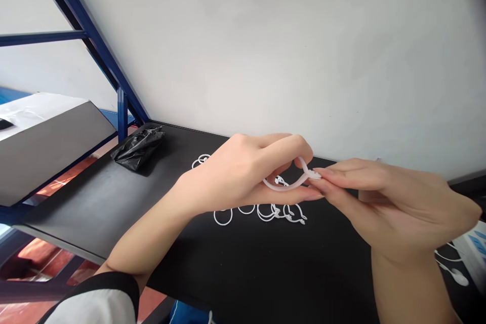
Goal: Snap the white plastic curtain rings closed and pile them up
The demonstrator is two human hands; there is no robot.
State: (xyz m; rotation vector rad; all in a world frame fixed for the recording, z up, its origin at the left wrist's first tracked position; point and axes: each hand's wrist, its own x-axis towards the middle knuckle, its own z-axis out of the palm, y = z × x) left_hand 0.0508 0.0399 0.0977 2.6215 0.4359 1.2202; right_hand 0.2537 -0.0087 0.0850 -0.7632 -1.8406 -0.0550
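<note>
Above the black table, a white plastic ring with a small clasp is held between both hands. My left hand curls its fingers and thumb around the ring's loop. The thumb and index finger of my right hand pinch the clasp at the ring's right end. Whether the clasp is fastened is hidden by the fingertips. Beneath and behind my left hand lie several similar white rings, loosely scattered on the tabletop and partly covered by the hand.
A crumpled black plastic bag lies toward the table's far left corner. Behind the table rises a pale wall. A blue metal frame and a grey-sided box stand at left. White cords with a rounded end lie at lower right.
</note>
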